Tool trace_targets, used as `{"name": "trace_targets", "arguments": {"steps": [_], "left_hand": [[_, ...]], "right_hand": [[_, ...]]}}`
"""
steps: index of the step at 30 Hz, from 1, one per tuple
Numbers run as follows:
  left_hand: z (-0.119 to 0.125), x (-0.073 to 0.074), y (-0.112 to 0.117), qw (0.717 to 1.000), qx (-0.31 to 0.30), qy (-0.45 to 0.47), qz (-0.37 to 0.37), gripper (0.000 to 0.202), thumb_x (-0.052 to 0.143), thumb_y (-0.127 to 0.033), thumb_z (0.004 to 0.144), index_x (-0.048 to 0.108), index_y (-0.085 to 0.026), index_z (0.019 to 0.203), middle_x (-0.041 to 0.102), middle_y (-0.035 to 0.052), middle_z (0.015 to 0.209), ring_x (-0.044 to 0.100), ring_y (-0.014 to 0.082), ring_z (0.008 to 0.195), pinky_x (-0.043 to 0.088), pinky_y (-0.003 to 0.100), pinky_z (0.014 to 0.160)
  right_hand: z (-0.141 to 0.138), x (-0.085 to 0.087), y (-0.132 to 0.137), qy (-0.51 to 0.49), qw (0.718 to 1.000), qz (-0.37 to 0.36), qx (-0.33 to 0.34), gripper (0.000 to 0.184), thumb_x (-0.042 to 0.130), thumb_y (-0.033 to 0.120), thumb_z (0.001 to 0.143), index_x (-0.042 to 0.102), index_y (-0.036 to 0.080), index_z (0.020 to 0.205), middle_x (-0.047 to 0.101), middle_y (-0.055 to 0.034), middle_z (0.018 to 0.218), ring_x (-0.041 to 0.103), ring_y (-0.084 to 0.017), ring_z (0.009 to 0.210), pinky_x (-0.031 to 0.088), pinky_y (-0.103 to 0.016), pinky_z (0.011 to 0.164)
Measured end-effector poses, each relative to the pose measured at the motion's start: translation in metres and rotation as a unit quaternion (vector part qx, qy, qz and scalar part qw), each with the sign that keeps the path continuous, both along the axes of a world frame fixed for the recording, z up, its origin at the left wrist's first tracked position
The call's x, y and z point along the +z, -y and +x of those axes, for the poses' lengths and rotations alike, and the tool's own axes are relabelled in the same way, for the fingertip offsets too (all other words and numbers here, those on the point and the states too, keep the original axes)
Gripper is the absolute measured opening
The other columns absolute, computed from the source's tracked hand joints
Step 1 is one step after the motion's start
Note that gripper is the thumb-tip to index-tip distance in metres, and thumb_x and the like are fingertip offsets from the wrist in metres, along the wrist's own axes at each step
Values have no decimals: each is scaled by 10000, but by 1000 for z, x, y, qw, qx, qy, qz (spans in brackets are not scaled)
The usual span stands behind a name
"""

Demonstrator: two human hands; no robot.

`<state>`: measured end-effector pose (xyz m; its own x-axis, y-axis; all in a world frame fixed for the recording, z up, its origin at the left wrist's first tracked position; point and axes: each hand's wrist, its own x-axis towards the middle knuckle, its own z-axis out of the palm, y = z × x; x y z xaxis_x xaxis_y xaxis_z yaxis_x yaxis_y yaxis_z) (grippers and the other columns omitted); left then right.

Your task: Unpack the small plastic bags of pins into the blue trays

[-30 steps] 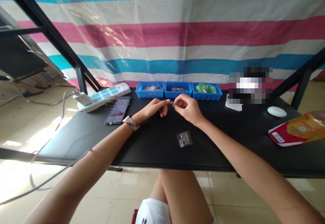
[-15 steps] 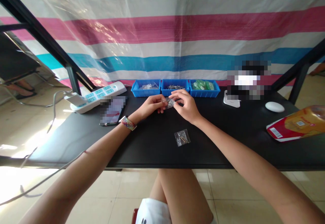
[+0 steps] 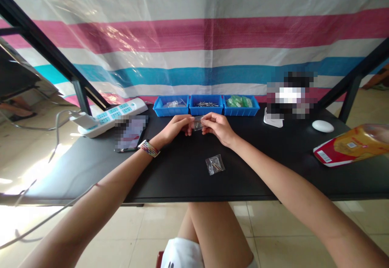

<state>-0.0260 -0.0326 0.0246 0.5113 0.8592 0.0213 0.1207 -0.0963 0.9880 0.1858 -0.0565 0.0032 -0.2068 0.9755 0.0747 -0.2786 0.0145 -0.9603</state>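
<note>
A small clear plastic bag (image 3: 198,123) is stretched between my two hands above the black table. My left hand (image 3: 179,127) pinches its left edge, and my right hand (image 3: 218,127) grips its right edge with closed fingers. What lies inside this bag cannot be made out. Nearer the table's front edge lies another clear bag (image 3: 215,164), with a few screw-like metal pieces in it. Just beyond my hands stand three blue bins: the left bin (image 3: 172,112) with clear bags, the middle bin (image 3: 206,110) with loose metal screws, the right bin (image 3: 241,111) with green packets.
On the left are a white power strip (image 3: 114,114) and a phone (image 3: 132,134). To the right sit a white mouse-like object (image 3: 322,126), a small white item (image 3: 273,119) and a red-yellow bottle (image 3: 349,144) lying down. A striped sheet (image 3: 194,33) hangs behind the table.
My right hand has closed its fingers onto the bag's right side, and the bag is now pulled flatter between both hands. The whole view has shifted slightly.
</note>
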Motion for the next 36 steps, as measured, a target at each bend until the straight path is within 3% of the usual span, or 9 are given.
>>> {"name": "trace_targets", "arguments": {"steps": [10,15,23,36], "left_hand": [[-3,1,1,999,-9,21,-36,553,585,-563,1007,771,-89,792,648,72,564,590,139,534,446,255,591],[-4,1,-1,998,-15,29,-51,556,575,-564,1019,807,-78,881,660,68,581,573,136,517,453,259,585],[-6,-1,-6,997,-3,26,-74,675,511,-660,1022,789,-94,784,652,86,559,580,141,520,467,251,573],[-7,0,-7,997,3,-5,-81,527,595,-548,990,808,-98,816,689,93,592,589,136,517,474,248,563]], "right_hand": [[-3,-4,-2,-24,998,9,-52,414,953,490,666,714,201,843,707,10,749,688,-150,681,643,-309,662],[-3,-3,0,-22,999,20,-30,401,948,496,686,720,203,838,721,3,762,688,-152,706,634,-318,705],[-3,2,4,5,999,53,1,308,900,458,747,764,226,897,739,6,876,677,-148,825,575,-281,759],[-4,-1,1,25,996,80,-11,225,871,379,742,788,219,877,771,-11,891,694,-177,873,548,-338,898]]}}
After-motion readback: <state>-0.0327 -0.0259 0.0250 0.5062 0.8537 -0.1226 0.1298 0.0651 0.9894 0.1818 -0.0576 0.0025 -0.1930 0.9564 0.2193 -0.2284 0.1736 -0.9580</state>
